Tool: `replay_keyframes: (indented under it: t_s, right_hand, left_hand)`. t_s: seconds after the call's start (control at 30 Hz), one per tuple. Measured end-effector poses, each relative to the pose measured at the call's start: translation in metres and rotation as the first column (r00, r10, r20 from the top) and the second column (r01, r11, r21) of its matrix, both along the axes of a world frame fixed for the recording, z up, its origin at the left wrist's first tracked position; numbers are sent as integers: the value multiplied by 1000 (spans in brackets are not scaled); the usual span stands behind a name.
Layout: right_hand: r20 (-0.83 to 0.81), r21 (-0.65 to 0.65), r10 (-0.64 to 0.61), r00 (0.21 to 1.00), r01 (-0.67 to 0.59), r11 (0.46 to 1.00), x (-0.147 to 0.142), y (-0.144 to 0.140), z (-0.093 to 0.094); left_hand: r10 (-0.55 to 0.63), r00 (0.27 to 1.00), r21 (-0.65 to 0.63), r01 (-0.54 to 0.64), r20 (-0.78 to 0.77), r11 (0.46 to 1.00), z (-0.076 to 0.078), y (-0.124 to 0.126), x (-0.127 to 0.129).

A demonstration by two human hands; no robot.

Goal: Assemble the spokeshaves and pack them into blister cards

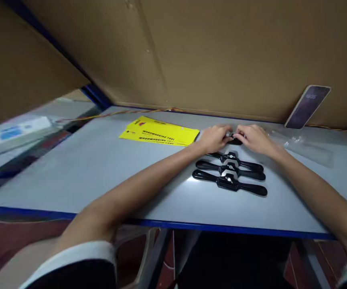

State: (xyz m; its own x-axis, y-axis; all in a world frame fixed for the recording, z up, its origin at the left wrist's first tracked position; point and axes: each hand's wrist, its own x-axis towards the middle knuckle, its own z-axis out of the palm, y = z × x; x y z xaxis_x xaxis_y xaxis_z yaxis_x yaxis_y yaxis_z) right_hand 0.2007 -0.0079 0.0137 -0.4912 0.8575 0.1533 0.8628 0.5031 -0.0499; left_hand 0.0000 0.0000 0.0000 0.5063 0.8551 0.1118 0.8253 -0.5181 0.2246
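Note:
My left hand [214, 138] and my right hand [255, 138] meet at the back of the table, fingers curled in around a black spokeshave [236, 141]. Only its dark middle shows between them; the rest is covered by the hands. Nearer to me, three more black spokeshaves lie in a row, one behind another: the front one [230, 181], the middle one [230, 168] and the rear one [250, 165], which my left wrist partly overlaps. Each has two handles and a silver blade plate at its centre.
Yellow printed cards [161, 130] lie fanned left of my left hand. Clear plastic bags [308, 150] lie to the right. A phone [308, 106] leans on the cardboard wall [221, 60]. A thin twisted cord [131, 111] runs along the table's back edge.

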Motion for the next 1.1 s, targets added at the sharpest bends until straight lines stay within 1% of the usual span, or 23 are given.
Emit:
replay_keyframes:
  t_s: [0.07, 0.17, 0.43, 0.63, 0.73, 0.9, 1.0, 1.1]
  right_hand:
    - [68, 54, 43, 997, -47, 997, -2, -1, 0]
    - [132, 95, 77, 988, -90, 991, -4, -2, -2]
    - [128, 99, 49, 991, -61, 993, -2, -2, -11]
    - [26, 94, 104, 994, -106, 990, 1, 1, -20]
    - [2, 89, 133, 991, -132, 987, 5, 2, -24]
    - [-25, 104, 127, 992, -123, 987, 9, 3, -30]
    - [-106, 111, 123, 987, -112, 988, 10, 3, -34]
    - [-207, 102, 121, 971, -102, 990, 10, 4, -37]
  left_hand:
    - [2, 1000, 0, -2, 1, 1000, 1, -1, -1]
    - [2, 1000, 3, -2, -10, 1000, 1, -2, -1]
    - [1, 999, -14, -2, -36, 1000, 4, -4, -2]
    - [3, 999, -19, -4, -33, 1000, 1, -2, -2]
    - [6, 1000, -16, -6, -24, 1000, 0, -3, -2]
    - [-2, 999, -3, 2, -43, 1000, 0, -5, -2]
    - [-21, 998, 2, 21, -56, 1000, 1, -5, -4]
    - [-35, 999, -15, 35, -31, 999, 1, -1, -5]
